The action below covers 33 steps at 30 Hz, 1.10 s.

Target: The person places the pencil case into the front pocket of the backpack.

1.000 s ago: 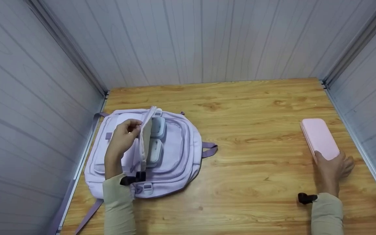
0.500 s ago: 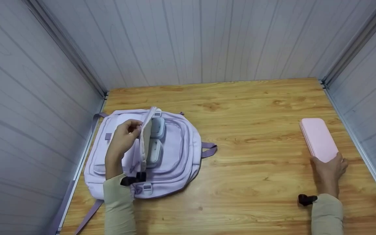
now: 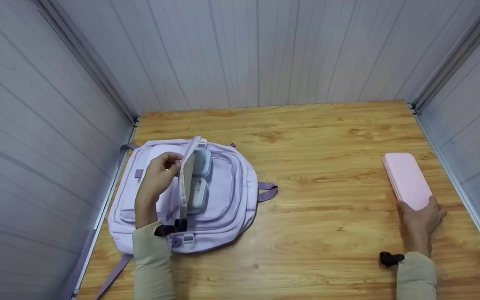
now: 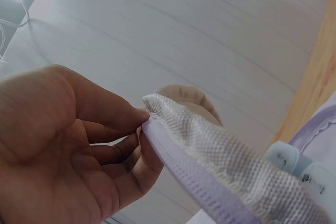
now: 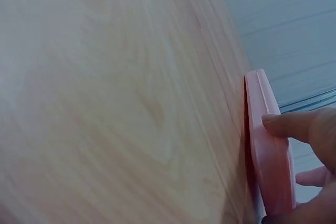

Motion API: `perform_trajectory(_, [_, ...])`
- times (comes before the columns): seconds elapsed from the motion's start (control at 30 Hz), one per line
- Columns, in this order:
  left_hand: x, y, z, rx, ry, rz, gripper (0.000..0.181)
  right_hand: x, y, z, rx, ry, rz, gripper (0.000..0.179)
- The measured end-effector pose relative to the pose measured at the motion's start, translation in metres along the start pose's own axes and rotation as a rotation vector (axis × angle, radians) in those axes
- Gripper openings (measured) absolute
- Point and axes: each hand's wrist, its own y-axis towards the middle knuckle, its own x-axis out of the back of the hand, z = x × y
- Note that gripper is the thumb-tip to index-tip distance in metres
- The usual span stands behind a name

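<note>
A lilac backpack (image 3: 246,196) lies on the wooden table at the left. My left hand (image 3: 156,177) pinches the zippered edge of its raised pocket flap (image 3: 187,179) between thumb and fingers, also plain in the left wrist view, where the flap's woven lining (image 4: 226,150) shows. Behind the flap, two pale blue lidded boxes (image 3: 202,162) sit in the pocket, partly hidden. Far to the right, my right hand (image 3: 421,218) grips the near end of a pink oblong case (image 3: 408,179). The right wrist view has fingers on both sides of the case (image 5: 268,156).
Grey panel walls (image 3: 256,54) enclose the table (image 3: 327,166) at the back and both sides. The backpack's purple top handle (image 3: 268,191) points right, toward the middle of the table. A strap (image 3: 114,277) trails off the bag's lower left.
My right hand has shifted on the case, its thumb now lower round the near end. The case has slid very slightly toward me. The left hand and flap stay put.
</note>
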Motion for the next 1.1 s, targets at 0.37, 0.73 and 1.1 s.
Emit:
perform_trajectory(0.37, [0.003,-0.017,-0.034,0.015,-0.002,0.016,0.024,0.002,-0.007,0.010,0.089,0.056,-0.035,0.092])
perform_trajectory(0.73, [0.002,-0.018,-0.035,0.002,-0.011,0.011,0.023,-0.007,-0.021,0.028,0.257,0.073,-0.071,0.087])
perform_trajectory(1.1, [-0.002,0.001,0.000,-0.014,-0.012,0.002,0.023,-0.023,-0.032,0.046,0.452,0.146,-0.084,0.086])
